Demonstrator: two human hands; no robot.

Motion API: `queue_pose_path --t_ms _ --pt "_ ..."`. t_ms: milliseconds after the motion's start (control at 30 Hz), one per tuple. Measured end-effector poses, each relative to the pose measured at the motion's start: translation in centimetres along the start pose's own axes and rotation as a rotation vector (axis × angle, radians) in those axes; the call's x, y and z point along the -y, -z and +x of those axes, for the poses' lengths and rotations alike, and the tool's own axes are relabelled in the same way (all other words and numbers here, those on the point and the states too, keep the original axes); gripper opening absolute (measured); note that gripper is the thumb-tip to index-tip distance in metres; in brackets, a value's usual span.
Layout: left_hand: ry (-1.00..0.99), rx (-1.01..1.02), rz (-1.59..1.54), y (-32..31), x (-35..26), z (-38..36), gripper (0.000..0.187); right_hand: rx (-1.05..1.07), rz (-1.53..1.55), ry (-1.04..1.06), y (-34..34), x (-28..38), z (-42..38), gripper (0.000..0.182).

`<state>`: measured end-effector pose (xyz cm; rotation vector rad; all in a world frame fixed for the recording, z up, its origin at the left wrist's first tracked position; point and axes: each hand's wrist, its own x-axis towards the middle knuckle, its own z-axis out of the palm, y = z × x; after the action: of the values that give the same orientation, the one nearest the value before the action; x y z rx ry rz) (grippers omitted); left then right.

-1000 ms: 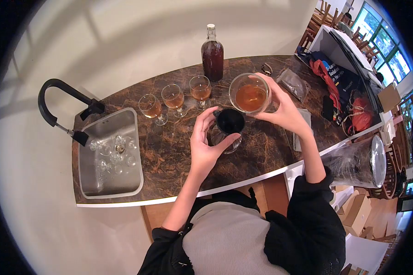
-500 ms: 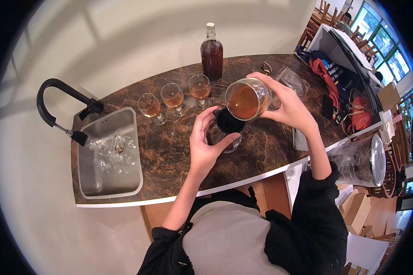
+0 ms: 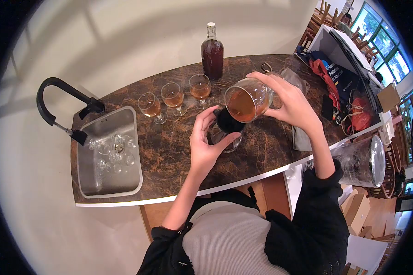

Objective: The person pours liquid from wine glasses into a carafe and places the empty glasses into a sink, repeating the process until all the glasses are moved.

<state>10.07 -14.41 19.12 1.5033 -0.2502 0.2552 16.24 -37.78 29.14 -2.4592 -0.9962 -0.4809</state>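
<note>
My left hand (image 3: 207,142) is closed round a black funnel-like piece (image 3: 228,121), which sits over a clear glass vessel (image 3: 232,143) on the dark marbled counter (image 3: 170,156). In my right hand (image 3: 291,103) is a glass jug (image 3: 248,101) of amber liquid, tilted with its mouth toward the black piece. Whether liquid is flowing is too small to tell. Three stemmed glasses, a left one (image 3: 149,105), a middle one (image 3: 172,95) and a right one (image 3: 200,87), hold amber liquid. Behind them stands a dark bottle (image 3: 212,57) with a white stopper.
At the left are a steel sink (image 3: 110,178) with several clear glasses in it and a black tap (image 3: 55,82). To the right lie a grey cloth (image 3: 301,140), bags (image 3: 335,78) and a red bundle (image 3: 360,112). A plastic-wrapped cylinder (image 3: 360,161) is beside the counter's edge.
The jug in my right hand has tipped further toward the black piece, and my right hand has shifted slightly right and down. My left hand has stayed in place.
</note>
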Motion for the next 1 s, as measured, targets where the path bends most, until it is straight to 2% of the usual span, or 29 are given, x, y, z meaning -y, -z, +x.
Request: queue_pose_path --t_ms 1000 --pt "0.015 0.003 -0.012 -0.1 -0.5 0.0 0.077 0.047 -0.11 0.047 1.4 0.9 0.9 0.086"
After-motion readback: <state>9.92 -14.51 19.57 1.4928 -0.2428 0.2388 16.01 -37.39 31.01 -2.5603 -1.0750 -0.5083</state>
